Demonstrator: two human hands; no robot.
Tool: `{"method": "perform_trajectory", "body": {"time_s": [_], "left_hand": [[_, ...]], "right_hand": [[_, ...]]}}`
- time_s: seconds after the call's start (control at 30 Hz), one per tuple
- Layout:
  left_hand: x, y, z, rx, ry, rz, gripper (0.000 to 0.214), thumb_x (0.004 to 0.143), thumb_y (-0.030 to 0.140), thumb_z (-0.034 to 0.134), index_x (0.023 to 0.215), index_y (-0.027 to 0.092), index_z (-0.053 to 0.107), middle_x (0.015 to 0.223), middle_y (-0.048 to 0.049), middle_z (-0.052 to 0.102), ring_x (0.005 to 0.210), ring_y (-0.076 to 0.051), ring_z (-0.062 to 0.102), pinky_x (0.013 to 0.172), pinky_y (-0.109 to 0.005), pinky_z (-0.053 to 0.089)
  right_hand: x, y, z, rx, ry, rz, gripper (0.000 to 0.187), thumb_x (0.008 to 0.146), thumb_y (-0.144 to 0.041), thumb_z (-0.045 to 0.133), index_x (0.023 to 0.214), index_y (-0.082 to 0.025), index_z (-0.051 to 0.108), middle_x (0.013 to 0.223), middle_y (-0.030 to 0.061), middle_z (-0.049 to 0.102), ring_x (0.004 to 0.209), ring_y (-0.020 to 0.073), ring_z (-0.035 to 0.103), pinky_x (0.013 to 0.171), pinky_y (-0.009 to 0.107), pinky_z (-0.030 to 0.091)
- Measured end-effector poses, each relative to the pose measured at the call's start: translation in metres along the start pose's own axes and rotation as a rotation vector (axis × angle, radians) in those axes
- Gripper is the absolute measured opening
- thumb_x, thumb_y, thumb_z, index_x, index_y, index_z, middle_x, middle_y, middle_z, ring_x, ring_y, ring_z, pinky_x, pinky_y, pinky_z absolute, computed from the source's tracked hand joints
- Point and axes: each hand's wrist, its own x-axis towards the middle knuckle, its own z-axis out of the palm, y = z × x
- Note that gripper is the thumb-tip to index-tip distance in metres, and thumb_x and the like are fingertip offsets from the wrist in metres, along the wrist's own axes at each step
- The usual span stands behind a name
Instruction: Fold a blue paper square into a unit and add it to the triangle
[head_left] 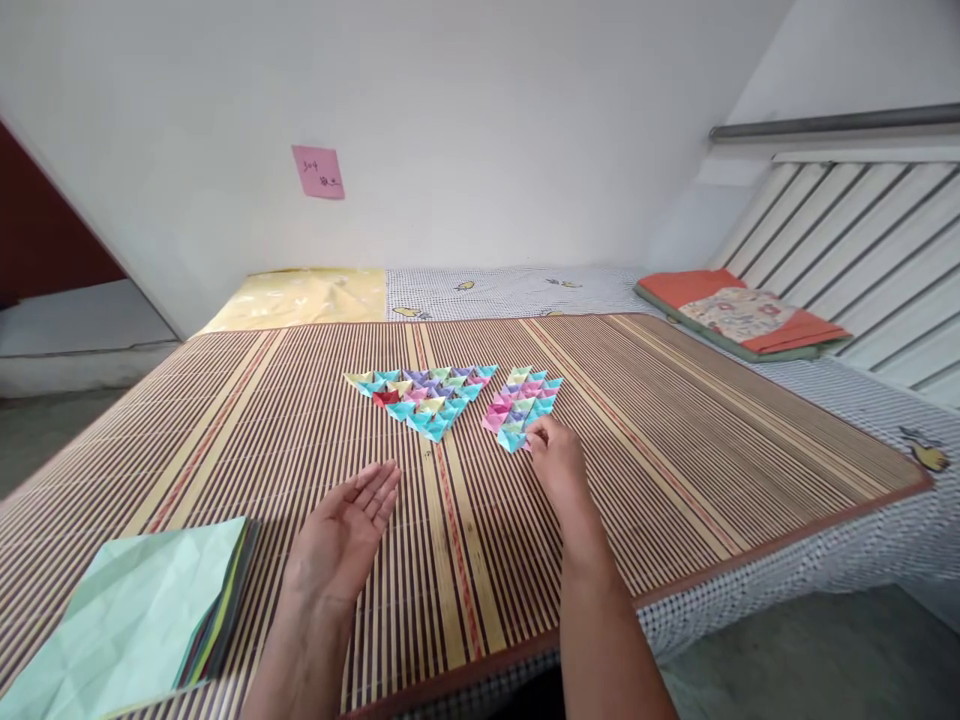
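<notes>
Small folded paper boats in blue, pink, yellow, purple and green lie on the bamboo mat (285,430) in two groups. The left group of paper boats (431,390) forms a downward-pointing triangle, with one red boat (386,398) in it. A narrower slanted group of paper boats (525,400) sits to its right. My right hand (559,455) pinches a pinkish paper boat (527,446) at the near right corner of that group; the fingers partly hide it. My left hand (349,525) is raised above the mat, palm up, fingers stretched, holding nothing.
A stack of coloured paper sheets (142,600), pale green on top, lies at the near left. Folded orange and green cloth (750,310) rests at the back right by a slatted white rail (862,240). A pink note (318,172) is on the wall.
</notes>
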Motion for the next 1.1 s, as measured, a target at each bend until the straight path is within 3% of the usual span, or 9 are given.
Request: {"method": "perform_trajectory", "body": {"time_s": [0.17, 0.67, 0.93, 1.1], "left_hand": [[0.002, 0.000, 0.000, -0.010, 0.001, -0.006, 0.025, 0.097, 0.006, 0.048, 0.097, 0.009, 0.072, 0.117, -0.0218, 0.076, 0.105, -0.026, 0.078, 0.077, -0.029, 0.068], [0.002, -0.003, 0.001, -0.005, 0.004, -0.012, 0.028, 0.100, 0.005, 0.047, 0.090, 0.007, 0.073, 0.107, -0.0199, 0.077, 0.093, -0.024, 0.079, 0.072, -0.026, 0.067], [0.000, -0.002, 0.001, -0.015, 0.009, -0.023, 0.029, 0.100, 0.004, 0.046, 0.087, 0.006, 0.072, 0.100, -0.0180, 0.077, 0.087, -0.022, 0.079, 0.068, -0.024, 0.066], [0.000, 0.005, -0.001, -0.045, 0.021, -0.004, 0.030, 0.100, 0.005, 0.046, 0.086, 0.007, 0.072, 0.097, -0.0168, 0.077, 0.085, -0.021, 0.079, 0.068, -0.024, 0.066]], "right_hand": [[-0.002, 0.001, 0.010, -0.024, -0.067, -0.004, 0.016, 0.082, -0.010, 0.059, 0.071, -0.022, 0.061, 0.074, 0.0020, 0.069, 0.072, 0.0204, 0.062, 0.068, 0.029, 0.038], [-0.005, 0.008, 0.015, -0.047, -0.074, 0.021, 0.020, 0.082, -0.006, 0.057, 0.069, -0.021, 0.060, 0.074, 0.0024, 0.068, 0.073, 0.0205, 0.063, 0.068, 0.028, 0.038], [-0.001, -0.014, 0.019, -0.041, -0.074, -0.054, 0.016, 0.087, -0.010, 0.056, 0.077, -0.022, 0.062, 0.081, 0.0039, 0.071, 0.079, 0.0218, 0.064, 0.072, 0.030, 0.040], [0.014, -0.021, 0.027, -0.076, -0.110, -0.088, 0.017, 0.087, -0.009, 0.056, 0.077, -0.021, 0.062, 0.076, 0.0038, 0.067, 0.073, 0.0214, 0.060, 0.066, 0.030, 0.036]]}}
